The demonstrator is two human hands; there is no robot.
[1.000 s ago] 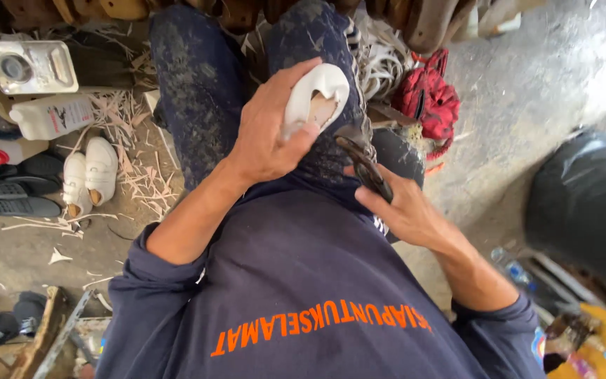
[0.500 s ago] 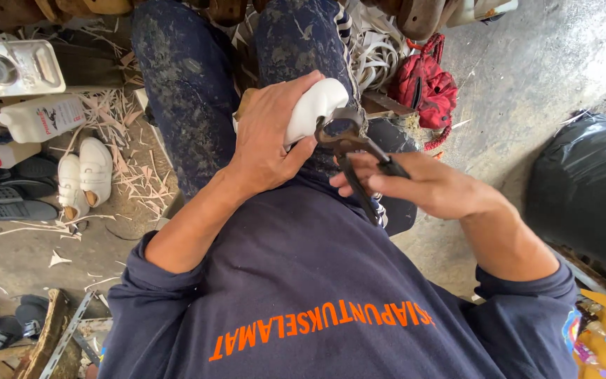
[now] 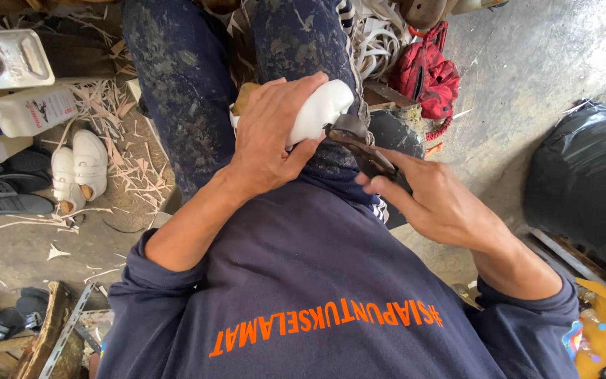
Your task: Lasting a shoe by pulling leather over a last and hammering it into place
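Pincers (image 3: 359,144) advanced onto white shoe (image 3: 320,112) — toe points right | hands (image 3: 268,140) gripping both

- A pair of white shoes (image 3: 78,168) is set side by side on the floor (image 3: 527,77), among pale wood shavings (image 3: 117,119).
- A white plastic bottle (image 3: 33,111) is laid on its side near a metal can (image 3: 5,57).
- A red bag (image 3: 428,74) is seen beside white strips (image 3: 376,31).
- A black plastic sack (image 3: 587,179) is placed on the floor, well apart from the shoes.
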